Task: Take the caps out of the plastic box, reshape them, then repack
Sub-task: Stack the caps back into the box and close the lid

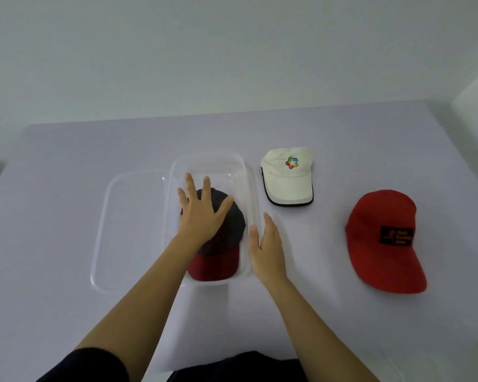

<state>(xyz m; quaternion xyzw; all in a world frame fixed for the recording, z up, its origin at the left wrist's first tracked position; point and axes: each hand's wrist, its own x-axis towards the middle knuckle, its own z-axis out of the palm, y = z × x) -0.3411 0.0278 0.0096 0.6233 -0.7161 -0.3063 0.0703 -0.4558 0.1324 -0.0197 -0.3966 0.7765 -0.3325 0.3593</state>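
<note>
Nearest my feed was a dark sleeve (102,365) on the left arm, with both bare forearms reaching forward over the pale lilac surface (342,312).

Head view: the left grip (202,213) was wide open, its fingers spread and straight, the palm resting on the crown of a navy fabric cap with a dark red brim (232,224). It held nothing. That cap lay inside the clear rectangular plastic box (210,158), brim towards me. The right grip (268,249) was open too, fingers straight and together, the hand edge-on along the outside of the box's right wall; I could not tell whether it pressed there or merely touched.

The box's clear plastic lid (133,230) lay flat just beside the box on its left. To the right of the box sat a cream cap with a multicoloured logo (287,177), and farther right, well apart, a bright red cap with a black patch (381,238), both on the surface.
</note>
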